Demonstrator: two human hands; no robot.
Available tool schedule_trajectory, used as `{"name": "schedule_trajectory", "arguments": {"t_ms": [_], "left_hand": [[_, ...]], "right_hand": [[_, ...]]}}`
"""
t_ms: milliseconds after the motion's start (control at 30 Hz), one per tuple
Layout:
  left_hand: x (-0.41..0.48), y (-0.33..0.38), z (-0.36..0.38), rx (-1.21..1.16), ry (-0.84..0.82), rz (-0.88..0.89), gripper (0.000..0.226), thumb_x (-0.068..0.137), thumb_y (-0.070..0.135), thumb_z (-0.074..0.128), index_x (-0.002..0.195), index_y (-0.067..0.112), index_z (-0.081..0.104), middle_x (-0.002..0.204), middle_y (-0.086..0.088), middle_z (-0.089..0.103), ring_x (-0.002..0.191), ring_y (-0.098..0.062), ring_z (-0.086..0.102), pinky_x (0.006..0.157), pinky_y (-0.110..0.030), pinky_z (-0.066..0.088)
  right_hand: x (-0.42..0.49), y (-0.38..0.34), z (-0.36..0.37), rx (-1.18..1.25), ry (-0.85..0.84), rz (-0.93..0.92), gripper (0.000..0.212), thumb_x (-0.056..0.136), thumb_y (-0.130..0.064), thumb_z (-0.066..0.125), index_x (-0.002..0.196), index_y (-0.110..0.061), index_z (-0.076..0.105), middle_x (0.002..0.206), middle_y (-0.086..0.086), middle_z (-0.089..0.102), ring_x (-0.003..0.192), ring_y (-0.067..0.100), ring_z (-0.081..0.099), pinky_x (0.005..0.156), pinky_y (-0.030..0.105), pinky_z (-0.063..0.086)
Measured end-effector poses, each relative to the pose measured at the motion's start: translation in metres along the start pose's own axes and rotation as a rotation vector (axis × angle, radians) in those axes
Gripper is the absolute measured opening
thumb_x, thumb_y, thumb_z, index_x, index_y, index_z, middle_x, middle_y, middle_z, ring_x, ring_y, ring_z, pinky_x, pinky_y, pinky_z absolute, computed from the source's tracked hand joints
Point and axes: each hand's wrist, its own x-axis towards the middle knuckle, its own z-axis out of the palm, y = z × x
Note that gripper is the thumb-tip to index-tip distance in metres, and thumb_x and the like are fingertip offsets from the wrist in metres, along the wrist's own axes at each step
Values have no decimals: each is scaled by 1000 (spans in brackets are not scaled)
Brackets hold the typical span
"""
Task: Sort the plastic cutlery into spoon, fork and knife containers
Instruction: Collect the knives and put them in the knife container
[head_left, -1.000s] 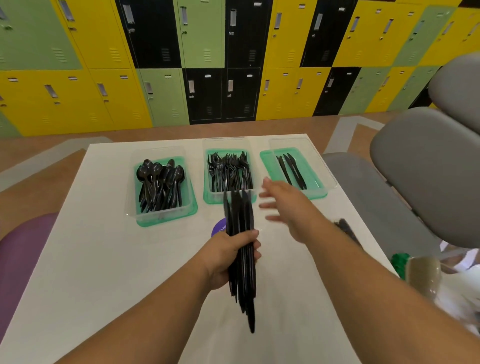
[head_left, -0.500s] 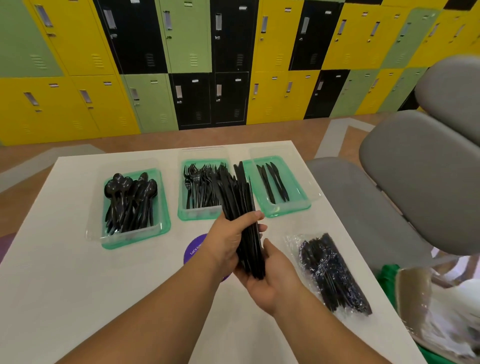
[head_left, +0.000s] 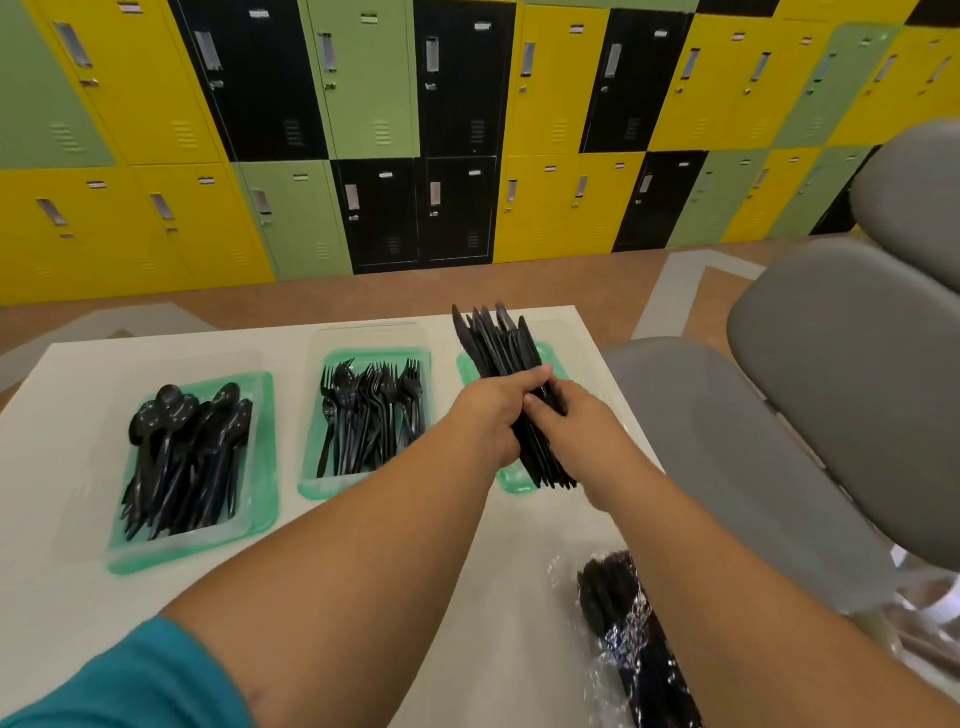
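Knives at the tray: a thick bundle of knives (head_left: 493, 348) is held in both hands above the knife tray (head_left: 511, 483), the one just right of the fork tray (head_left: 327, 491), with the blades pointed away from the person. The bundle's middle is wrapped by the fingers of the left hand (head_left: 485, 415). Its right side is clasped by the right hand (head_left: 582, 428), with the thumb laid across the handles. Whether the handle ends touch the tray cannot be told, since most of it is hidden by hands and knives.

The fork tray is seen filled with forks (head_left: 371, 415). To its left the spoon tray (head_left: 156, 556) is heaped with spoons (head_left: 187, 452). Nearer the person and right of the fork tray, a clear bag (head_left: 636, 644) of more black cutlery is laid on the table (head_left: 67, 597), well apart from the hands.

The step in hand is judged to be the delivery of the knives. For the next move, the bundle would need to be lowered flat and lengthwise into the tray, so that no blade is left over the rim. Both grips would need to be loosened together so the stack is not spilled. The bag would then have to be dealt with, though its contents cannot be made out by type.
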Motion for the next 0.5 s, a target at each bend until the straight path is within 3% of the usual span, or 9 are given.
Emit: {"name": "schedule_trajectory", "arguments": {"t_ms": [100, 167, 233, 367, 433, 500], "left_hand": [[24, 6, 13, 61, 29, -15, 23, 85, 25, 69, 73, 6, 64, 75, -10, 65, 72, -26, 62, 78, -40, 50], [42, 6, 18, 113, 55, -14, 25, 82, 30, 72, 79, 6, 66, 88, -13, 68, 90, -29, 65, 92, -46, 49], [66, 3, 18, 166, 122, -15, 33, 77, 33, 75, 91, 5, 69, 103, -15, 69, 102, -32, 63, 96, -49, 47], [90, -5, 14, 224, 207, 8, 25, 90, 19, 60, 108, 2, 65, 97, -17, 68, 92, -31, 64, 84, -44, 54], [96, -8, 11, 289, 247, 49, 28, 89, 9, 54, 113, -2, 62, 102, -18, 67, 81, -29, 63, 73, -38, 56], [98, -12, 9, 368, 270, 102, 35, 91, 8, 51, 124, -1, 56, 115, -20, 63, 76, -25, 60, 63, -28, 49]], "right_hand": [[37, 6, -8, -32, -20, 24, 25, 97, -27, 49, 120, -20, 58, 108, 9, 67, 96, 28, 66, 88, 45, 55], [59, 11, -8, -36, -16, 42, 25, 96, -23, 47, 117, -17, 59, 106, 11, 68, 94, 30, 67, 86, 45, 56], [80, 18, -5, -74, -16, 75, 28, 96, -18, 45, 121, -15, 57, 108, 12, 66, 95, 32, 65, 86, 45, 55], [105, 37, 8, -179, 12, 136, 32, 92, -10, 47, 122, -12, 57, 113, 15, 64, 98, 33, 61, 89, 41, 52], [112, 43, 11, -274, 26, 154, 29, 90, -6, 49, 119, -7, 57, 112, 17, 63, 89, 29, 56, 80, 33, 48], [113, 46, 12, -372, 36, 172, 28, 90, -4, 50, 118, -5, 55, 115, 17, 62, 85, 27, 49, 73, 29, 40]]}}
